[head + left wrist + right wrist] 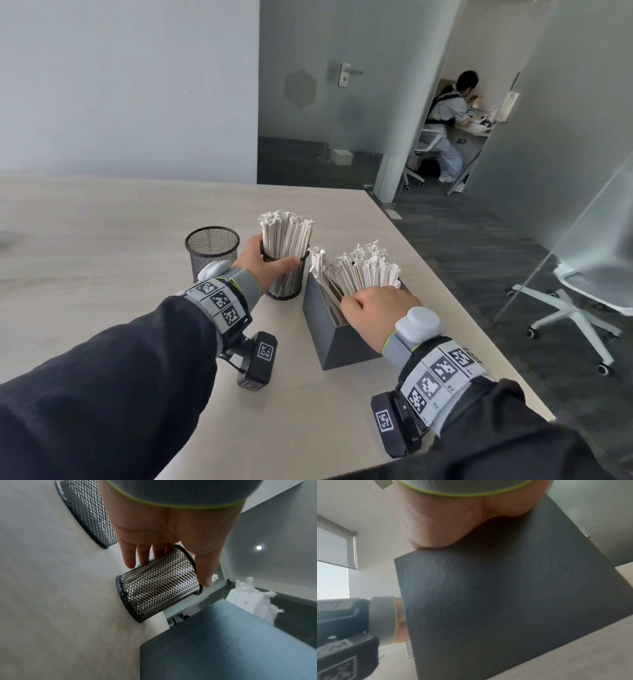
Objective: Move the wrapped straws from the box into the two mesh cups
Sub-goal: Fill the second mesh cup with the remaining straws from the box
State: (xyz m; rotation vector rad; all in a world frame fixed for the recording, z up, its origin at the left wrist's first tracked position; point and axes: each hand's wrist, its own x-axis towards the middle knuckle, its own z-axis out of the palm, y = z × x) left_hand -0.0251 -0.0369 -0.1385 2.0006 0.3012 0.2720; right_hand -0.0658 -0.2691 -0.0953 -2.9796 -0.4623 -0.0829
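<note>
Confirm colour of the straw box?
Dark grey box; shows best in the head view.

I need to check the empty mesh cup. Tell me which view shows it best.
Head view: the empty mesh cup stands whole, open rim visible, left of the filled one. Left wrist shows only part of its wall; right wrist shows none of it.

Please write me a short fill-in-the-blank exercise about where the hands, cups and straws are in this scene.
1. The left hand grips the mesh cup that is ____ of wrapped straws.
2. The other mesh cup standing further left holds ____ straws.
3. The right hand reaches into the dark ____ at the straws there.
4. Both cups stand ____ on the table.

Missing words: full; no; box; upright
</note>
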